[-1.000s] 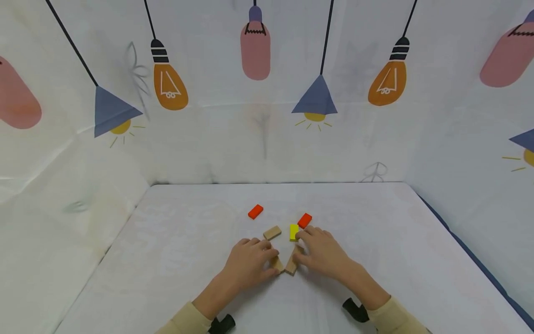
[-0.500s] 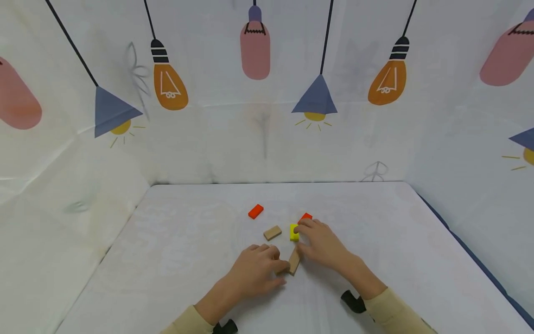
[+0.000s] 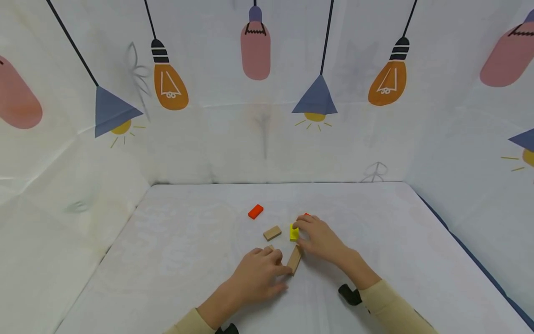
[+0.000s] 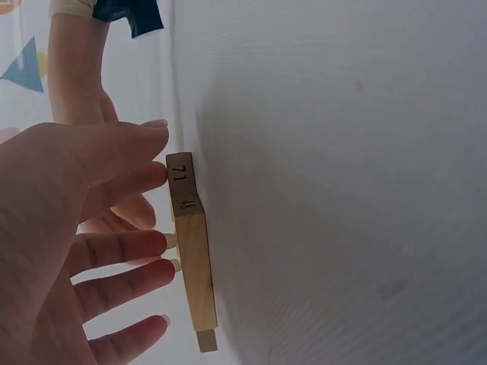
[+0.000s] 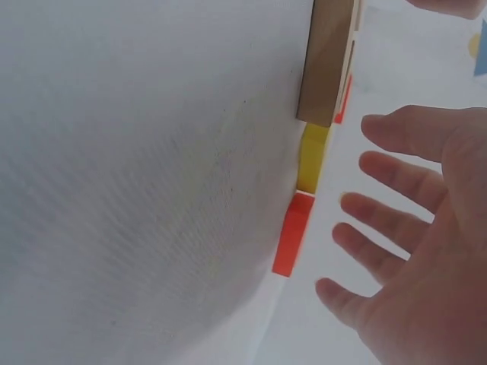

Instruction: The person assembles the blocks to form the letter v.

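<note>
My left hand (image 3: 257, 278) is over a wooden block, mostly hidden in the head view. The index fingertip reaches the near end of a second wooden block (image 3: 294, 260). In the left wrist view the fingers lie nearly straight at the side of a long wooden block (image 4: 198, 266) marked 48. Its end meets another wooden block (image 4: 180, 171) marked 71. My right hand (image 3: 322, 240), fingers spread and holding nothing, hovers beside the yellow block (image 3: 294, 235). It nearly covers a red block (image 5: 292, 236). In the right wrist view its fingertips stand apart from the blocks.
Beyond the left hand lie a small wooden block (image 3: 272, 233) and another red block (image 3: 256, 211). White cloth covers the table (image 3: 187, 222). A wall sheet (image 3: 225, 139) printed with lamps rises along the back edge.
The left hand has slid slightly right, its fingertips over the meeting ends of the wooden blocks. The right hand has left the right wooden block and shifted away, covering more of the red block.
</note>
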A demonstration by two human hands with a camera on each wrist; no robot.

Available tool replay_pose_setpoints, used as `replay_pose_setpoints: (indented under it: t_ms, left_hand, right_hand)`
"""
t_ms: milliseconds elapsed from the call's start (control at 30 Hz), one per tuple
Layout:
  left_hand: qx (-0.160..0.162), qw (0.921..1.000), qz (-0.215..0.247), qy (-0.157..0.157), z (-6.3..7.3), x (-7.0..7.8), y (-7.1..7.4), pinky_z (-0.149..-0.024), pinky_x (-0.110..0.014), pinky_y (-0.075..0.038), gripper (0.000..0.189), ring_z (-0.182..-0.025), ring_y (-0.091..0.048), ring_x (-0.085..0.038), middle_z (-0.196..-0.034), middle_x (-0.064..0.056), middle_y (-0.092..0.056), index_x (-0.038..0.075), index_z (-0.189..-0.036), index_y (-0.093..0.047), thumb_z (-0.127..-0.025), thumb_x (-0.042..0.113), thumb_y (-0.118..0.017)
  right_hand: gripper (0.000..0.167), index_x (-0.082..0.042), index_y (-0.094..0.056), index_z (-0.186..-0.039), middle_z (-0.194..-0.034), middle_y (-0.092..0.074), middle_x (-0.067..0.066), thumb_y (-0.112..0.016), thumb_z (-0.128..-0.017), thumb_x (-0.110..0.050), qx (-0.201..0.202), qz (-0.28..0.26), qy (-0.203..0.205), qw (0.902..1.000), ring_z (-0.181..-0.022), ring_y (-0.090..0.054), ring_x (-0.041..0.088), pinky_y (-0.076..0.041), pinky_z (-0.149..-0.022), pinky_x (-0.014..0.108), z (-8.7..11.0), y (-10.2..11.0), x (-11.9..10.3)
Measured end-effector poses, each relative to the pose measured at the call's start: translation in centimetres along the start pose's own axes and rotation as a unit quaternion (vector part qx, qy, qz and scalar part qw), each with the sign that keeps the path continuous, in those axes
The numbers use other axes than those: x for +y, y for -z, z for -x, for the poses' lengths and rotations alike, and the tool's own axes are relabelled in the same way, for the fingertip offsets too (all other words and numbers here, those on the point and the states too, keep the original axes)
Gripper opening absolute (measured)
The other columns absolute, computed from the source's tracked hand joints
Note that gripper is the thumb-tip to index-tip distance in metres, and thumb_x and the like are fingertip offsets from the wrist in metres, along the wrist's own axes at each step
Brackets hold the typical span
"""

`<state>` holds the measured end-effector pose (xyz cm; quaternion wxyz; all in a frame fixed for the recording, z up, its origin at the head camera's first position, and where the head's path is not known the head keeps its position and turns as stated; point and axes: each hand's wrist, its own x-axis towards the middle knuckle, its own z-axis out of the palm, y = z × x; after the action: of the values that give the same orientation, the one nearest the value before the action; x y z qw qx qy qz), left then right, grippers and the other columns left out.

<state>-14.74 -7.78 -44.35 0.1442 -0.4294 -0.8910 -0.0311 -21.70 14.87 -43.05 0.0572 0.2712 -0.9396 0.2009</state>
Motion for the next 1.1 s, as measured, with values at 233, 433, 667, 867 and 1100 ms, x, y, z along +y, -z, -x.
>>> replay_pose_setpoints:
  t_ms: [233,433,667,867,1100]
  left_hand:
    - [-0.006,0.9999,0.004,0.008,0.0,0.2,0.1,-0.076,-0.028,-0.048,0.03,-0.086,-0.049,-0.007,-0.096,0.011,-0.055,0.043,-0.113,-0.07,-0.085,0.051,-0.071]
    - [-0.012,0.9998,0.009,0.015,-0.1,0.4,0.2,-0.074,-0.028,-0.048,0.029,-0.085,-0.049,-0.007,-0.096,0.011,-0.056,0.043,-0.113,-0.071,-0.085,0.049,-0.072]
    - [-0.031,0.999,0.01,0.03,0.0,0.6,0.3,-0.071,-0.027,-0.045,0.033,-0.088,-0.049,-0.008,-0.099,0.011,-0.058,0.043,-0.115,-0.071,-0.083,0.048,-0.074]
    - [-0.03,0.9991,-0.01,0.028,0.0,0.7,0.1,-0.071,-0.027,-0.045,0.039,-0.091,-0.05,-0.008,-0.101,0.011,-0.059,0.045,-0.116,-0.069,-0.079,0.05,-0.078]
    - [-0.039,0.9989,-0.01,0.026,0.1,0.5,0.2,-0.072,-0.028,-0.046,0.045,-0.091,-0.05,-0.008,-0.102,0.011,-0.058,0.045,-0.119,-0.068,-0.076,0.054,-0.079]
  right_hand:
    - [0.032,-0.008,-0.067,-0.112,-0.125,-0.064,0.009,-0.073,-0.081,-0.011,-0.01,-0.01,0.002,0.9999,-0.119,-0.058,0.031,-0.044,-0.104,0.051,-0.6,-0.4,0.9]
    - [0.029,-0.007,-0.068,-0.108,-0.12,-0.066,0.008,-0.074,-0.08,-0.01,-0.017,0.001,0.016,0.9997,-0.115,-0.061,0.029,-0.046,-0.101,0.05,-0.9,-0.9,1.5]
    - [0.027,-0.009,-0.069,-0.105,-0.114,-0.069,0.004,-0.077,-0.08,-0.016,-0.021,0.017,0.024,0.9994,-0.111,-0.063,0.025,-0.047,-0.1,0.048,-1.1,-1.3,1.8]
    - [0.026,-0.012,-0.068,-0.104,-0.112,-0.069,0.001,-0.078,-0.081,-0.018,-0.037,0.016,0.006,0.9992,-0.116,-0.061,0.024,-0.04,-0.108,0.051,-1.6,-1.2,1.6]
    - [0.025,-0.015,-0.067,-0.103,-0.112,-0.069,-0.001,-0.078,-0.081,-0.019,-0.05,0.023,0.011,0.9984,-0.12,-0.059,0.024,-0.033,-0.115,0.053,-1.8,-1.2,1.4]
